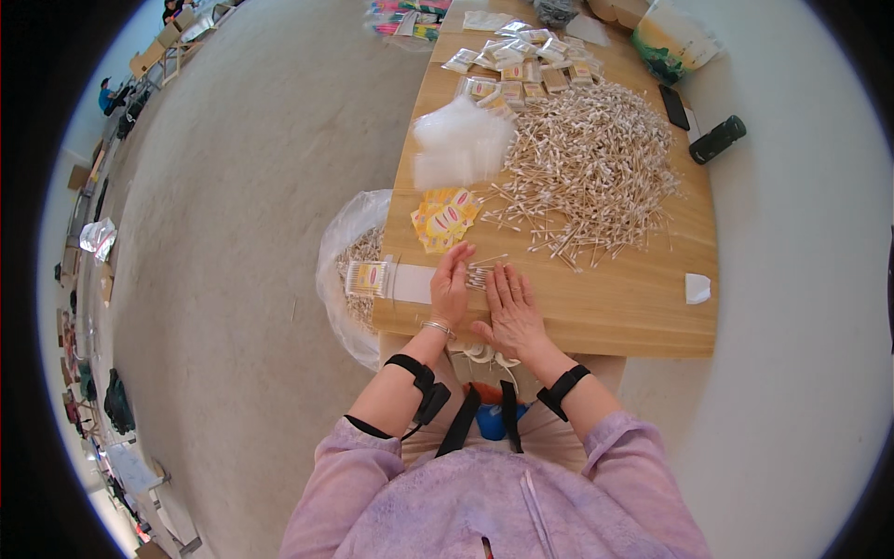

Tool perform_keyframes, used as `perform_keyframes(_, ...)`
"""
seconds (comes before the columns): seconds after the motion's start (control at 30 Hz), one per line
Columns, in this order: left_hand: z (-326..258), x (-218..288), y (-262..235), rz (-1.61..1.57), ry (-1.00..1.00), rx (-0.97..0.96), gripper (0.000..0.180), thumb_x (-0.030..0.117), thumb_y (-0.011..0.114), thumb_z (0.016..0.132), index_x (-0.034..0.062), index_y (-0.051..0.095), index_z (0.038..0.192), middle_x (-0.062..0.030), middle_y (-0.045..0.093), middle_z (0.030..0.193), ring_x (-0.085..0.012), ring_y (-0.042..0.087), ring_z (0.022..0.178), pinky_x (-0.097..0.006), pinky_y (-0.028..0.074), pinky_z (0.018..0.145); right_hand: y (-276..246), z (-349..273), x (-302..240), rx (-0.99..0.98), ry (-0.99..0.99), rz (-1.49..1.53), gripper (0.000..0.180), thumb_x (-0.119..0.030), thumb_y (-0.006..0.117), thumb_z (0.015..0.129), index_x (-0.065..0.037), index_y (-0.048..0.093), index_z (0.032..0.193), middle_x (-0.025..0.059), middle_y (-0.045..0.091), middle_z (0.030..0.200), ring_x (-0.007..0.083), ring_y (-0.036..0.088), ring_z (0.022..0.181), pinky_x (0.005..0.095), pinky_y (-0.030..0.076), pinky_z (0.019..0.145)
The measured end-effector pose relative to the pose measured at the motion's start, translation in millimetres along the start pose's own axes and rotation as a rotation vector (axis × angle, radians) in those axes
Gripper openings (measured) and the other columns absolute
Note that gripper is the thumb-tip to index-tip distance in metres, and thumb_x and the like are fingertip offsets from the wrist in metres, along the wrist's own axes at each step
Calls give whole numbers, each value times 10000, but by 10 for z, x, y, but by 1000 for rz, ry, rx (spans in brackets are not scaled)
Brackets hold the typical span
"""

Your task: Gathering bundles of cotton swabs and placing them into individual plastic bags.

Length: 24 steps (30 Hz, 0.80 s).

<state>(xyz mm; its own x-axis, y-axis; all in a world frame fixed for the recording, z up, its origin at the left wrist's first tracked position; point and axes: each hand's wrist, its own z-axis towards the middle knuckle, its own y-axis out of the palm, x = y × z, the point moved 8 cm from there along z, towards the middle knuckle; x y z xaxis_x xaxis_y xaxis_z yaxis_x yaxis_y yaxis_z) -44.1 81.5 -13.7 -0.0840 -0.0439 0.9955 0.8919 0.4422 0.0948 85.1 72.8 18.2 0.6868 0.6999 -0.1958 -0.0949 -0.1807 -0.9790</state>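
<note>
Below the large mound of pale-stemmed, white-tipped cotton swabs [596, 168], a small loose bunch of matching swabs [477, 277] lies between the bare left hand [450, 291], on edge, fingers extended, and the bare right hand [514, 315], spread palm-down. Any grip is hidden; uneven pressure could skew or scatter the bunch.

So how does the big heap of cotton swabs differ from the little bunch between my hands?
The heap covers a wide patch of the table, while the bunch is just a few swabs. The heap's swabs point every which way; the bunch's look more lined up. The heap lies away from both hands, while the bunch sits between your left hand and right hand. Both have white tips.
</note>
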Motion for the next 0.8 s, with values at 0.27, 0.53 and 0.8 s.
perform_keyframes(0.27,-65,290,268,564,338,-141,307,37,493,882,24,547,1184,-151,573,1204,-299,489,1194,-361,385,1007,-15,-65,40,33,-4,-23,792,-472,543,819,-15,284,1412,161,201,1501,326,116,1407,457,77,1133)
perform_keyframes(0.53,-191,396,438,790,467,-301,424,129,665,770,66,545,1172,-131,560,1190,-322,461,1192,-472,292,1069,-495,154,905,408,185,-34,424,-115,578,759,-107,568,1183,30,508,1241,264,413,1182,406,334,982)
perform_keyframes(0.8,-164,371,403,671,453,-283,413,92,672,743,45,550,1135,-146,568,1153,-320,486,1157,-472,302,1064,-485,449,992,422,99,-45,100,-137,580,775,-131,654,842,-11,575,978,219,469,1033,378,364,906)
